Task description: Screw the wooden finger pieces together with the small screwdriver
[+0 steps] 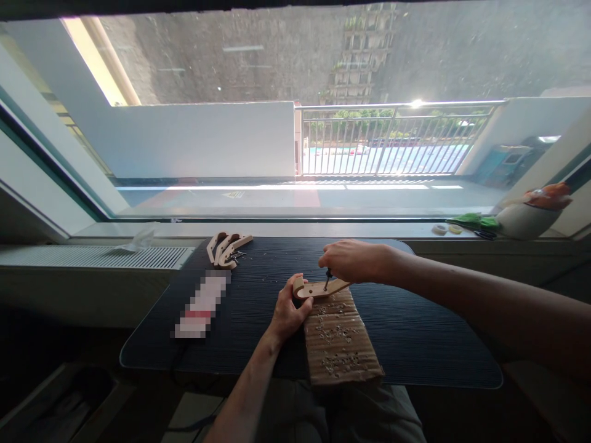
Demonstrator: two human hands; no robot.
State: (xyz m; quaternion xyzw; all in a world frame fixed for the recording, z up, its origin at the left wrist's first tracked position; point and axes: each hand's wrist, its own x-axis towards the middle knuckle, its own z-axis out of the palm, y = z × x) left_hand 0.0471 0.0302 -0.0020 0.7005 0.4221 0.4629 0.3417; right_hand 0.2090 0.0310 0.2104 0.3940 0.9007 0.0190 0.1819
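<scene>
So your left hand (285,315) has the curved end of a pale wooden hook (318,290) pinched, thumb along the near side and fingers wrapped around the far side. That hook sits at the far end of a corrugated cardboard block (341,341), roughly mid-table, with its curl toward the left and the other end running off to the right under your right hand (347,259). Your right hand's fingers are curled together around the top of a slim dark shaft (327,280) that stands nearly upright on the hook; honestly can't tell whether that's a driver or just a screw, it's too small. There's also a dark hole showing in the wood, left of the shaft.

The cardboard is peppered with little holes or marks and reaches past the near edge of your dark table (425,332). Over at the far left you've got more wooden hooks (224,249) bunched up, a small pile of screws (236,256) right beside them, and a blurred-out pinkish item (203,304) just nearer to you.
</scene>
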